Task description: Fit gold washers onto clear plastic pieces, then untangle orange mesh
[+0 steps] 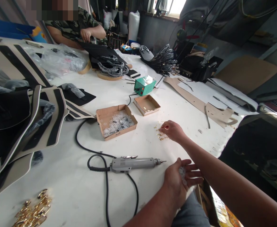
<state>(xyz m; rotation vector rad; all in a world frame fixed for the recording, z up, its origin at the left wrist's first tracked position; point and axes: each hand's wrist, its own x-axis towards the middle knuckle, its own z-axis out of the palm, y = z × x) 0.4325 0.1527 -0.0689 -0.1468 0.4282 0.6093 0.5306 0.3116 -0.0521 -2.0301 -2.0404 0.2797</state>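
Right hand is out over the white table, palm down, fingers curled, tips on a loose scatter of small gold parts. Can't tell if it has one pinched (tips hide it).

Left hand is near the table edge, close to the body, palm up and open in a loose cup. A few clear plastic pieces lie in the palm; the fingers aren't closed round them.

Electric screwdriver lies flat on the table just left of the left hand, bit pointing right, toward the gap between the hands. Neither hand touches it. Its black cable loops off the rear end and runs down to the near edge.

Larger cardboard box sits beyond the screwdriver, part full of more clear pieces. Smaller cardboard box is just right of it, behind the gold scatter, with a few gold bits inside. Green power unit is behind that, red light on its front.

Pile of gold buckles at the near left corner, well apart from both hands. Black-and-cream mats are stacked along the left side.

At the far left end a co-worker's hand rests at the table edge, not near the parts.
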